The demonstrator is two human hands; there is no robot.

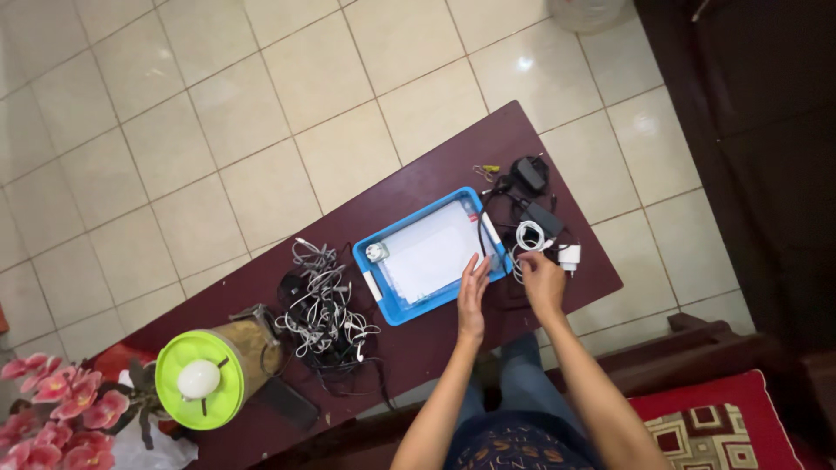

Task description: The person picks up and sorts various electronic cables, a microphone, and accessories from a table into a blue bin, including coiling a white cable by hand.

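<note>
A blue tray (389, 306) is set near the middle of a dark red-brown table (444, 174), and everything else is placed around it. On the side of the tray away from the hands, a tangled heap of grey and white cables (324, 309) is spread, and beyond that heap a jar with a lime-green lid (206, 379) is seen beside pink flowers (52, 400). Against the tray's opposite end, black adapters (531, 187), a coiled white cable (528, 236) and a white plug (569, 256) are crowded together, with a dark cord trailing over the tray's rim there. Inside the tray, a white sheet (431, 252) is laid flat, and a small round white object (375, 252) is lodged in one corner. The left hand (473, 292) is rested open on the tray's near edge, fingers extended, nothing gripped. The right hand (542, 280) is curled just beside the coiled white cable; whether a strand is pinched cannot be told.
</note>
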